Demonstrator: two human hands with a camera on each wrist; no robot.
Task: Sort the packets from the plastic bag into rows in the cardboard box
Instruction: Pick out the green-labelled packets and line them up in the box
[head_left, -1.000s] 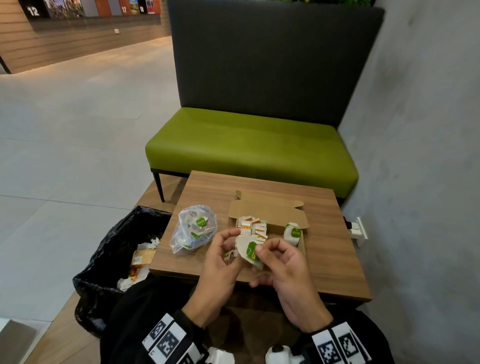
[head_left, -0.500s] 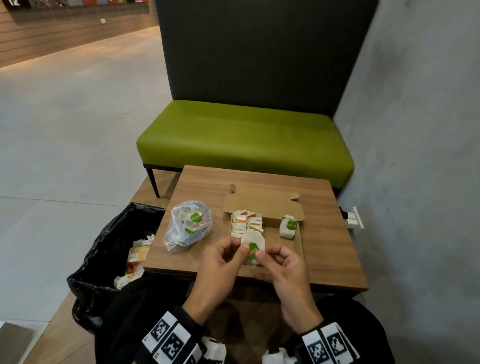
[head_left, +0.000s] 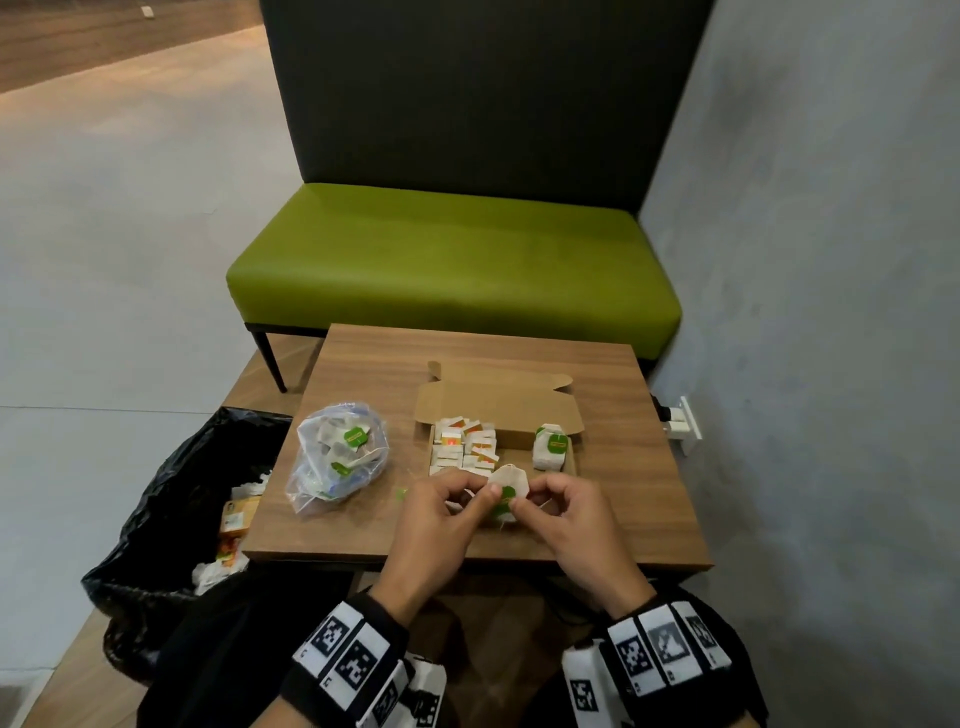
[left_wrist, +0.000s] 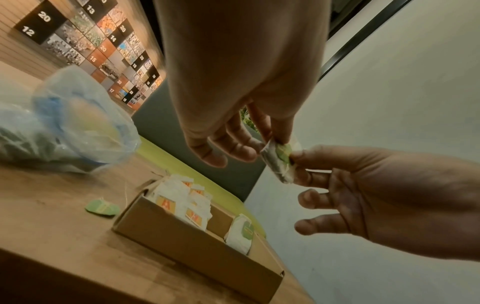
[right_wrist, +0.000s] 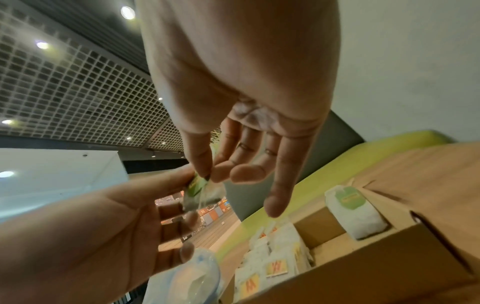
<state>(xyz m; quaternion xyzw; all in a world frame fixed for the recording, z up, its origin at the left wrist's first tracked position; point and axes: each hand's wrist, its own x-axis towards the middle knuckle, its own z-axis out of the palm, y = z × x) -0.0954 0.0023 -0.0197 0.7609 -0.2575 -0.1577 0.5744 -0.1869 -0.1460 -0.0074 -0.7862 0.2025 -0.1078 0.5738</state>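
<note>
- Your left hand (head_left: 434, 512) and right hand (head_left: 569, 512) both pinched one green-tagged packet (head_left: 508, 491) above the cardboard box (head_left: 570, 457).
- Plastic bag (head_left: 337, 457) sat left on the tabletop (head_left: 623, 493).

Matt cardboard box (head_left: 522, 415), wood-grain table (head_left: 634, 483)

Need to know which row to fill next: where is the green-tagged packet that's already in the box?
In the head view the green-tagged packet stands alone at the right end of the cardboard box, apart from the orange-tagged packets on the left.
</note>
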